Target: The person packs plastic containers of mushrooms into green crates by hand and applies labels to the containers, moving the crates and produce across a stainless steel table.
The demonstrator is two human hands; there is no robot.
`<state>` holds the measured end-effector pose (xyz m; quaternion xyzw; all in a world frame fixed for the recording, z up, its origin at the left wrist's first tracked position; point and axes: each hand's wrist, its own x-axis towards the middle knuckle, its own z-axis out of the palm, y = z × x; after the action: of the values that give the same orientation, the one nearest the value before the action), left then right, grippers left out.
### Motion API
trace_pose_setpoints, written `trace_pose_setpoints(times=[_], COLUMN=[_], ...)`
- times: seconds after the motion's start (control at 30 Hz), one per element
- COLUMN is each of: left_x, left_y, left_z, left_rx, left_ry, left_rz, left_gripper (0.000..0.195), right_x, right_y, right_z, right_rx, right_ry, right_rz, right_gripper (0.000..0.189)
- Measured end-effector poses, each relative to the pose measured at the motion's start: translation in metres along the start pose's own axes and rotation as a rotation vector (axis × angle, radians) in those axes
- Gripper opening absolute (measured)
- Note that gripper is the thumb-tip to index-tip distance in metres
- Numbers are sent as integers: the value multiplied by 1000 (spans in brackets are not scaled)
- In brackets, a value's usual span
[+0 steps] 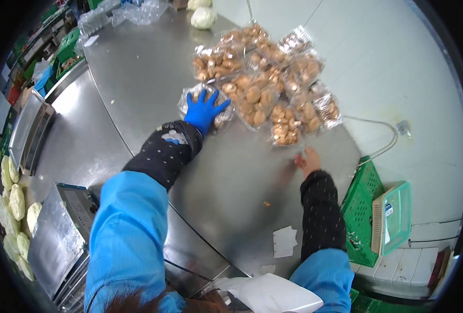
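My left hand [203, 113], in a blue glove, lies with fingers spread on a clear-wrapped pack [190, 96] at the near left of a pile of packs. Its contents are mostly covered by the hand. Brown mushrooms show through the clear film of the other packs [255, 99], which are heaped against the wall. My right hand [310, 162] is bare and sits just nearer to me than the closest mushroom pack [285, 127], apart from it. Its fingers look partly curled, and whether anything small is between them cannot be made out.
The packs lie on a steel table [223, 176]. Paper labels [284, 241] lie near its front edge. A green crate [360, 215] and a plastic basket [395, 219] stand at right. Scales [65, 234] and pale cabbages [17, 201] are at left; another cabbage [203, 18] sits far back.
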<state>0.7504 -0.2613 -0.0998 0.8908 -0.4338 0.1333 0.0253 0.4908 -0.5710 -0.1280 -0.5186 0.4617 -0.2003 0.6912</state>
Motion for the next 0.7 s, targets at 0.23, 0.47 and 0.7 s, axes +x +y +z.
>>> trace_pose_setpoints(times=[0.23,0.47,0.7], left_x=[-14,-138,42], left_y=[2,71,90], left_z=[-21,-120,-64], left_rx=[-64,-561,-670], left_ry=[-65,-554,-3], left_rz=[119,730,-273], left_gripper=[67,58,98], right_x=[-14,-133,22], right_y=[8,-13,-83], right_z=[25,-60,42], right_rx=[-121,-907,-1411], right_ry=[-231,-337,139], right_rz=[-67,-146,-1225], right_gripper=[33,44,60])
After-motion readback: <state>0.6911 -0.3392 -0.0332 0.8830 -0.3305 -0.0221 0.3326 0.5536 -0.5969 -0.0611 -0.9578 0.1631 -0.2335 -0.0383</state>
